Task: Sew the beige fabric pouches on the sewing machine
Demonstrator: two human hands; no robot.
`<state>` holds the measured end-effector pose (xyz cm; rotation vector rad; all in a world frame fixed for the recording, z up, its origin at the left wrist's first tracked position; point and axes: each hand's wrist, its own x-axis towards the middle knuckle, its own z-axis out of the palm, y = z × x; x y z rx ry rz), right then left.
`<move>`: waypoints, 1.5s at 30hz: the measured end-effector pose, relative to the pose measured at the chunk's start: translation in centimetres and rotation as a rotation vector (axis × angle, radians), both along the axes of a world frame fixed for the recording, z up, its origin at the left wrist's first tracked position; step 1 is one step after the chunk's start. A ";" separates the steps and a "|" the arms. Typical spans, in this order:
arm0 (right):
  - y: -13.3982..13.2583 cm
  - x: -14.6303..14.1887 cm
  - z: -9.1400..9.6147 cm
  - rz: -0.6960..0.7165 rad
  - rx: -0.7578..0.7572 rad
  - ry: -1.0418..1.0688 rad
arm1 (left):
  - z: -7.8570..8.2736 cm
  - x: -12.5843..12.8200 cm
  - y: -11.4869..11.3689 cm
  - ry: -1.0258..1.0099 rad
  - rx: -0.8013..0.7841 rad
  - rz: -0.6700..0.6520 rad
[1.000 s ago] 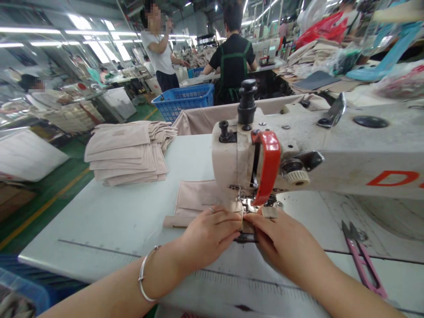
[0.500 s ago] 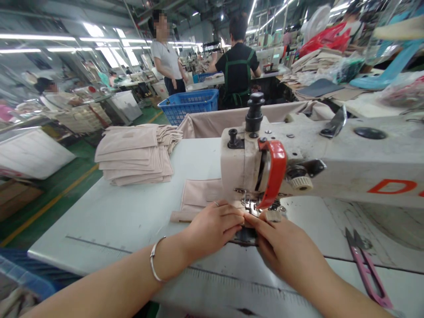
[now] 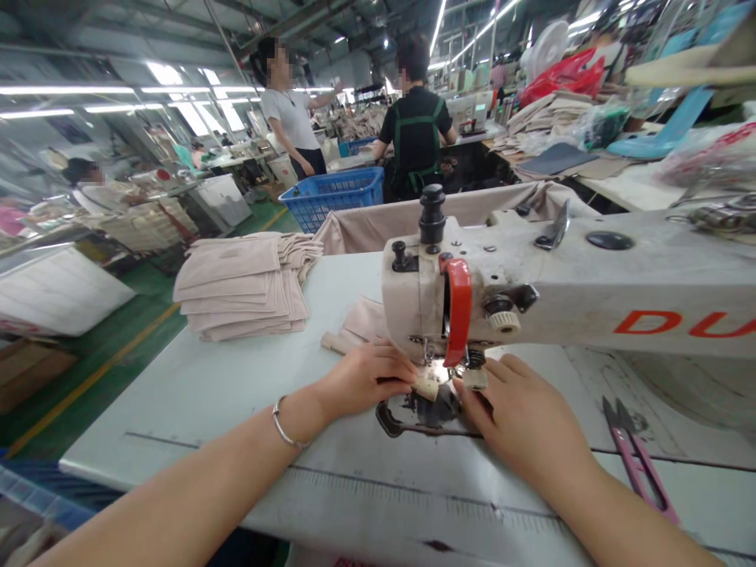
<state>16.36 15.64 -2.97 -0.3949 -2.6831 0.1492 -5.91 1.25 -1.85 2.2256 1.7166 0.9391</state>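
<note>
In the head view my left hand (image 3: 372, 374) has its fingers closed on a beige fabric piece (image 3: 363, 319), near its folded, narrow edge. The piece lies at an angle on the table, partly hidden by the machine head. Its pale end (image 3: 426, 386) shows beyond my left fingertips, beside the lit presser foot (image 3: 438, 370) of the sewing machine (image 3: 407, 291). My right hand (image 3: 525, 405) rests on the machine bed right of the foot, fingers apart and partly behind a small pale block (image 3: 475, 379). Whether its fingertips touch the fabric is unclear.
A stack of beige sewn pieces (image 3: 242, 283) stands on the table's left. Pink-handled thread snips (image 3: 641, 465) lie at right. Behind the table are a blue basket (image 3: 336, 193) and beige cloth (image 3: 378, 224). Two people (image 3: 416, 126) are further back.
The fabric piece has turned and now lies slanted behind my left hand. My hands have moved apart at the foot, uncovering the dark machine bed plate. The view has shifted slightly.
</note>
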 end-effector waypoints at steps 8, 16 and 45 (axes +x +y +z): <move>-1.1 -0.1 -0.3 0.252 -0.188 0.092 | -0.3 4.0 -0.6 0.135 0.012 0.190; -1.2 -0.4 -1.0 0.258 -0.198 0.106 | -0.5 4.4 -0.3 0.121 0.030 0.237; -1.3 -1.4 -0.4 0.133 -0.050 0.109 | -0.7 3.4 1.6 0.065 0.007 0.323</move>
